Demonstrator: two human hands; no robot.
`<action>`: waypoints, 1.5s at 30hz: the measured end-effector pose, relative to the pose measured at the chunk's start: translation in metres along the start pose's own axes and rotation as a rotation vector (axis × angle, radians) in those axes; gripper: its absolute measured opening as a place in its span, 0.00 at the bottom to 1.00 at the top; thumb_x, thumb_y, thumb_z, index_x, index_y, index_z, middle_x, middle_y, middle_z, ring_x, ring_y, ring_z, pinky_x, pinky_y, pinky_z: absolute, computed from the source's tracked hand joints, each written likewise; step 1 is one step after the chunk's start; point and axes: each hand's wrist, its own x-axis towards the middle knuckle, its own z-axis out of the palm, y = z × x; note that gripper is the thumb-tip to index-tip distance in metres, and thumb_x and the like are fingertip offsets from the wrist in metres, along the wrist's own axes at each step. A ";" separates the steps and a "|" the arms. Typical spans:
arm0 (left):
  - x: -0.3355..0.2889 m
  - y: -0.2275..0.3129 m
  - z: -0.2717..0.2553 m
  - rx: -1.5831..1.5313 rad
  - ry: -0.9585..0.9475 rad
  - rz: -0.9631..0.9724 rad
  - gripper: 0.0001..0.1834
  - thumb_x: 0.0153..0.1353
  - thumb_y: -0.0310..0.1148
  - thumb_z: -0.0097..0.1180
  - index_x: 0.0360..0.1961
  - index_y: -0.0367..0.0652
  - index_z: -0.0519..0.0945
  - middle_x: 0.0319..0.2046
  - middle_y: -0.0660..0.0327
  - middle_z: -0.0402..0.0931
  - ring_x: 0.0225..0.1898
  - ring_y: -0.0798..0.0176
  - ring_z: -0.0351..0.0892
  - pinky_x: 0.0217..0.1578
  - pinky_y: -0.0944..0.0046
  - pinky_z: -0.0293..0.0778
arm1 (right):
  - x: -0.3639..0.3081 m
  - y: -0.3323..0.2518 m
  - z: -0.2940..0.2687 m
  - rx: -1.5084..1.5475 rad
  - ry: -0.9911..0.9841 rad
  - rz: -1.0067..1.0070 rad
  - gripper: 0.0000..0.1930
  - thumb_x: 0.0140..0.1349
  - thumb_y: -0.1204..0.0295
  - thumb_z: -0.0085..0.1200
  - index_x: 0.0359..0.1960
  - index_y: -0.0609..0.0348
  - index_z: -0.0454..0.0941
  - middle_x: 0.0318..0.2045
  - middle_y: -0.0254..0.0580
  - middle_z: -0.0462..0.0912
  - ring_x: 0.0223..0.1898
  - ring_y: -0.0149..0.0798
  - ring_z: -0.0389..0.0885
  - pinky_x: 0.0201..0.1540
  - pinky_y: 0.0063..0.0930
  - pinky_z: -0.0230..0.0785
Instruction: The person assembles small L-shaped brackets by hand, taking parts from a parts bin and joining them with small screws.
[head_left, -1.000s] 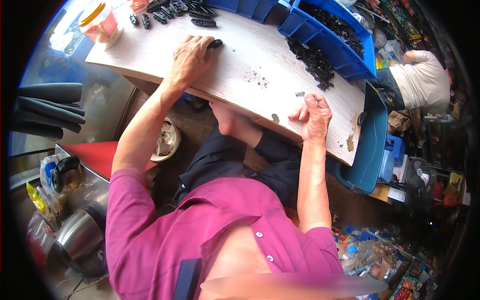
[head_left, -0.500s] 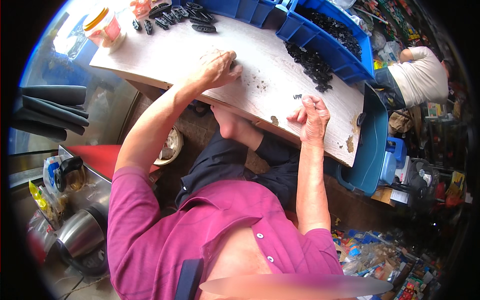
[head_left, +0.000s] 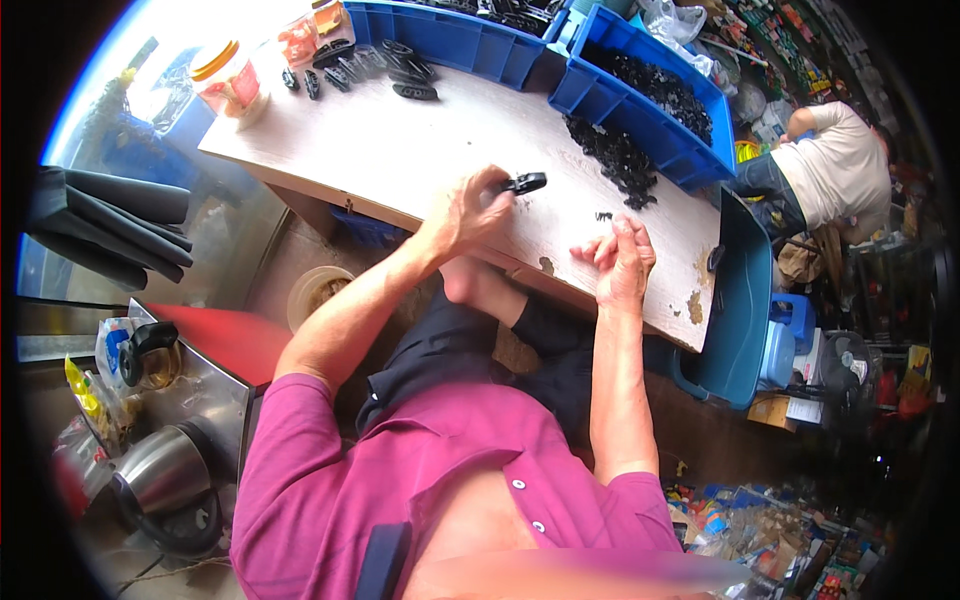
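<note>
A person in a magenta shirt (head_left: 340, 460) sits at a pale table (head_left: 480, 125), seen from above. The left hand (head_left: 468, 210), over the middle of the table, grips one end of a black part (head_left: 527, 183), whose other end juts out to the right. The right hand (head_left: 622, 262), at the near right of the table, has its fingers curled in; whether it pinches anything, I cannot tell. Just beyond its fingertips is a small piece (head_left: 604, 215), black and comb-like. Farther off, a heap (head_left: 622, 165) of loose black bits lies against a blue bin (head_left: 630, 125), which holds many more. At the far left, several black parts (head_left: 415, 92), long and dark like the one in hand, lie together near a jar (head_left: 228, 88) with a yellow lid (a second blue bin (head_left: 450, 42) stands behind them, with black things in it). The work looks under way: one part is in hand, and plenty of loose bits are left. Whether the parts at the far left are finished or waiting, the view does not show. At the far right, another person (head_left: 835, 165) bends forward, facing away.
</note>
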 end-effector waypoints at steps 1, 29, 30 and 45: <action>0.000 -0.001 0.014 -0.229 -0.005 -0.070 0.13 0.59 0.31 0.57 0.45 0.41 0.77 0.30 0.64 0.77 0.32 0.73 0.74 0.32 0.71 0.72 | -0.001 0.000 0.004 0.057 0.006 0.005 0.07 0.61 0.70 0.56 0.38 0.58 0.76 0.10 0.35 0.70 0.16 0.35 0.76 0.27 0.47 0.81; -0.005 0.051 0.075 -1.006 -0.219 -0.367 0.12 0.59 0.25 0.57 0.44 0.33 0.77 0.30 0.61 0.80 0.25 0.76 0.76 0.25 0.75 0.74 | -0.004 0.006 -0.002 0.180 -0.017 0.025 0.06 0.59 0.71 0.63 0.36 0.56 0.79 0.30 0.34 0.81 0.27 0.27 0.78 0.33 0.21 0.75; -0.004 0.051 0.076 -1.015 -0.221 -0.370 0.12 0.59 0.24 0.57 0.44 0.33 0.76 0.30 0.61 0.80 0.24 0.75 0.77 0.26 0.75 0.75 | -0.004 0.006 -0.003 0.165 -0.020 0.044 0.06 0.59 0.72 0.63 0.35 0.56 0.79 0.30 0.33 0.81 0.27 0.27 0.78 0.32 0.20 0.75; 0.011 0.062 0.074 -0.873 -0.163 -0.618 0.08 0.58 0.38 0.61 0.34 0.47 0.78 0.22 0.64 0.79 0.20 0.74 0.77 0.21 0.73 0.68 | -0.003 0.003 0.003 0.054 -0.039 0.089 0.06 0.59 0.74 0.61 0.37 0.59 0.78 0.30 0.32 0.79 0.25 0.26 0.77 0.29 0.20 0.74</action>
